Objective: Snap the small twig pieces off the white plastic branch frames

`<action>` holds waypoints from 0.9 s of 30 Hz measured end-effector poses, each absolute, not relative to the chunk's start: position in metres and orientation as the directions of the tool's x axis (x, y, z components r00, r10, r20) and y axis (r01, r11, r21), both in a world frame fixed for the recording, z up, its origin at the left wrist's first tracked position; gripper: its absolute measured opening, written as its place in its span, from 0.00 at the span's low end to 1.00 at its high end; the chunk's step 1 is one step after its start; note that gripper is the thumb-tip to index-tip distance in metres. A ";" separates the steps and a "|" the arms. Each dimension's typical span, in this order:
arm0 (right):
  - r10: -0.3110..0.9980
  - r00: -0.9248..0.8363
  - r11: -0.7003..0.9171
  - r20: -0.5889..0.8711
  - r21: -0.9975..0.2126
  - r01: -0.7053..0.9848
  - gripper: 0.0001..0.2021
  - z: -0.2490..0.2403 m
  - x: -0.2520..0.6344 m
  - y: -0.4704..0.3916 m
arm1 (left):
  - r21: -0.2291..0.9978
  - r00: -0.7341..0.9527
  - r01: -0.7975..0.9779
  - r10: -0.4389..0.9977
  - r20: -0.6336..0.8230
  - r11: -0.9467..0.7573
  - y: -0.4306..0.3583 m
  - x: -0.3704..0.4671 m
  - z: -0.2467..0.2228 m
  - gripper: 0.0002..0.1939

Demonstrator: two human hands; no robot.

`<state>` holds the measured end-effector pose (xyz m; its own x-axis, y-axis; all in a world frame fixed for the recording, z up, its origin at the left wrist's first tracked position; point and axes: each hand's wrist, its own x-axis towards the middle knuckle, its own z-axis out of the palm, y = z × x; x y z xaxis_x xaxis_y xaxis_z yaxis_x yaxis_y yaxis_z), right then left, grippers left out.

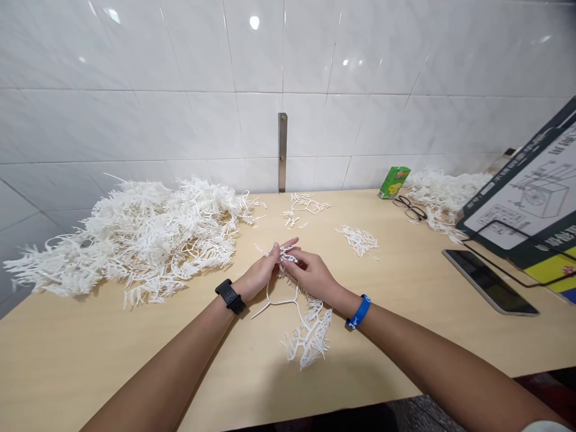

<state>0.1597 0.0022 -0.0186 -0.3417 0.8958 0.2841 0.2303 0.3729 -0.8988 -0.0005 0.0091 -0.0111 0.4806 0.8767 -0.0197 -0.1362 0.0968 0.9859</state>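
Both hands meet over the middle of the table around one white branching plastic piece (310,336). My left hand (263,271), with a black watch on its wrist, pinches the upper end of it between thumb and fingers. From the other side my right hand (312,273), with a blue wristband, closes its fingertips on the same twiggy end. The rest of the piece trails down below the hands toward me, its thin stem forked and its lower tip feathery. Fingers partly hide the spot where the two hands touch it.
A large heap of white branching pieces (157,228) lies left, with another pile (445,192) at back right. Small white bits (306,205) and a little bunch (359,240) lie beyond my hands. Right are a green box (393,182), glasses (410,208), a tablet (488,281) and a printed carton (531,192).
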 end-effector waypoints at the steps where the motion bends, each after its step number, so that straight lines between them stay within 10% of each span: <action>1: 0.892 -0.353 0.363 0.284 -0.914 0.182 0.14 -0.017 0.160 0.002 | 0.985 0.481 -0.142 0.876 -0.019 0.099 0.009 -0.001 -0.011 0.32; 27: 0.899 -0.432 0.071 0.077 -0.997 -0.029 0.22 -0.027 0.158 0.010 | 0.975 0.474 -0.177 0.880 -0.032 0.131 0.010 0.005 -0.010 0.27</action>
